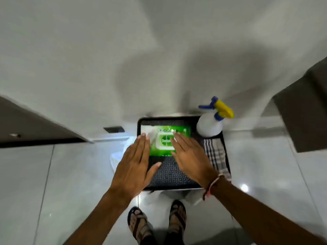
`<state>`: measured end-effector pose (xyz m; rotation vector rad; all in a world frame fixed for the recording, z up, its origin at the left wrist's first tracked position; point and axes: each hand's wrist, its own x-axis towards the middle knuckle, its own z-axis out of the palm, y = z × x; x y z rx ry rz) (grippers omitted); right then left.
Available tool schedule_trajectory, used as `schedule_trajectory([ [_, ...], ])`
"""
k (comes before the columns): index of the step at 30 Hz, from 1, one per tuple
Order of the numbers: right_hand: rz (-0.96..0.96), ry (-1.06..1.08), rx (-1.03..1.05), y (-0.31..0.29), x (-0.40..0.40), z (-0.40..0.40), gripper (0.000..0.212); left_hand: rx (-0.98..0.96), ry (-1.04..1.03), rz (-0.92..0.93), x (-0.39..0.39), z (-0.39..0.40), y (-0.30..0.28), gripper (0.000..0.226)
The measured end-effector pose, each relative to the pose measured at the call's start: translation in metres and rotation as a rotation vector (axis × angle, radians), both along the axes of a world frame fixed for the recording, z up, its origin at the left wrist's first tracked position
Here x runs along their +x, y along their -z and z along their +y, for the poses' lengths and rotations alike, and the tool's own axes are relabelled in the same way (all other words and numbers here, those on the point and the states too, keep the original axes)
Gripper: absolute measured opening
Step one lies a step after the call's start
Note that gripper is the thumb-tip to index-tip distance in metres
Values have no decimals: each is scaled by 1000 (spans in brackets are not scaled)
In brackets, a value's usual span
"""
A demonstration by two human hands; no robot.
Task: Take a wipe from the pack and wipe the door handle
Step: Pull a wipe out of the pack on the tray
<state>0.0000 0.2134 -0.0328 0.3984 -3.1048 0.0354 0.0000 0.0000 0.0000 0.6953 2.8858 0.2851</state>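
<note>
A green wipe pack [163,141] with a white lid lies flat at the far end of a black tray [169,175]. A white wipe [147,132] lies bunched at the pack's left end. My left hand [134,165] hovers flat, palm down, over the tray's left edge, its fingertips near that wipe. My right hand [190,156] is also flat with fingers straight, its fingertips over the pack's right side. Neither hand grips anything. No door handle is visible.
A white spray bottle [210,123] with a blue and yellow trigger stands at the tray's far right corner. A checked cloth [216,156] lies along the tray's right side. Dark door panels [26,126] flank left and right. My sandalled feet [157,221] stand on glossy tiles below.
</note>
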Motion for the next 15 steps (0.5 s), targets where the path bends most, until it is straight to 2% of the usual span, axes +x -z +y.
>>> schedule_trajectory([
  [4,-84,-25,13,64,-33,-4,51,-96,-7,-152,-16,17,88,87],
  [7,-56,-62,87,99,-34,-4,52,-124,-17,-139,-11,22,137,85],
  [15,202,-336,469,104,-44,9,44,-142,-9,-99,-2,23,156,91],
])
